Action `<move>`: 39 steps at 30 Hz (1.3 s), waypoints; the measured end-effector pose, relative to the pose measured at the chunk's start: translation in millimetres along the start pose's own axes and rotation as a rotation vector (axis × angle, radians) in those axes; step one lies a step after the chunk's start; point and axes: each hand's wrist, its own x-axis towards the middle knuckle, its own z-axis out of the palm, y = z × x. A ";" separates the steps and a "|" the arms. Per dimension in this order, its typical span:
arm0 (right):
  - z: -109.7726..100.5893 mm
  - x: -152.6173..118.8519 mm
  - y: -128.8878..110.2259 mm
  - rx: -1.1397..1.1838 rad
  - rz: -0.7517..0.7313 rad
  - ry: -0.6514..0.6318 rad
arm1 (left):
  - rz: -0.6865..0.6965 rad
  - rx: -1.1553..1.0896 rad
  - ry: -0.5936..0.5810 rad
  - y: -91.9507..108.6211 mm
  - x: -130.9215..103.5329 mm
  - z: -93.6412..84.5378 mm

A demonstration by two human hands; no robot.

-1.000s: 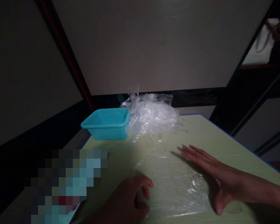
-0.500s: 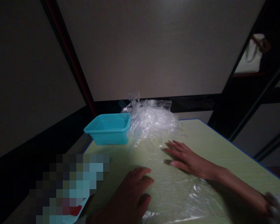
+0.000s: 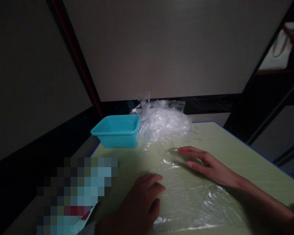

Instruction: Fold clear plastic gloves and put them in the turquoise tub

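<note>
A clear plastic bag (image 3: pixel 198 205) lies spread flat on the pale green table (image 3: pixel 225 140). Over its left edge rests my left hand (image 3: pixel 143 197), fingers apart and slightly curled, with nothing in them. My right hand (image 3: pixel 205 163) hovers at the bag's far right part, its fingers stretched out and the thumb held apart below them. Whether the right fingertips touch the plastic is hard to see. Beyond both hands sits a heap of crumpled clear plastic bags (image 3: pixel 164 120).
A turquoise plastic basin (image 3: pixel 117 140) stands at the table's far left corner, beside the bag heap. On the left lies a light blue object (image 3: pixel 88 186), blurred out, with a red patch. A dark-framed panel wall (image 3: pixel 166 49) rises behind the table. A white bag (image 3: pixel 275 49) hangs at upper right.
My right hand has lifted and turned, its fingers now closer together. Plastic under it has risen into a small fold. The left hand stays nearly in place; the view has shifted slightly.
</note>
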 end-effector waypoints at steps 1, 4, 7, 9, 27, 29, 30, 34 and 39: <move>-1.7 -0.5 -2.0 0.068 0.009 0.024 | -0.001 0.002 0.001 -0.7 0.0 0.3; -3.7 -2.7 -4.2 0.249 0.033 0.057 | -0.006 0.011 -0.005 -2.3 0.5 1.4; -0.7 -5.7 -3.4 0.376 0.054 0.002 | -0.014 0.020 0.006 -3.2 0.6 3.4; 2.5 -7.4 -3.4 0.427 0.061 -0.036 | -0.024 0.038 0.020 -3.9 -0.1 4.6; -9.1 -16.8 -17.2 -0.465 -0.249 -0.114 | 0.253 0.389 -0.078 6.5 20.1 -23.7; -10.2 -20.4 -16.2 -0.503 -0.277 -0.110 | 0.224 0.355 -0.075 -1.4 25.1 -16.6; -10.9 -21.8 -15.9 -0.513 -0.280 -0.114 | 0.219 0.344 -0.082 -4.4 26.7 -14.4; -11.5 -23.1 -16.0 -0.546 -0.257 -0.161 | 0.192 0.334 -0.150 -7.8 26.4 -13.5; -7.6 -22.4 -13.6 -0.573 -0.214 -0.166 | 0.147 0.343 -0.263 -2.3 23.0 -18.9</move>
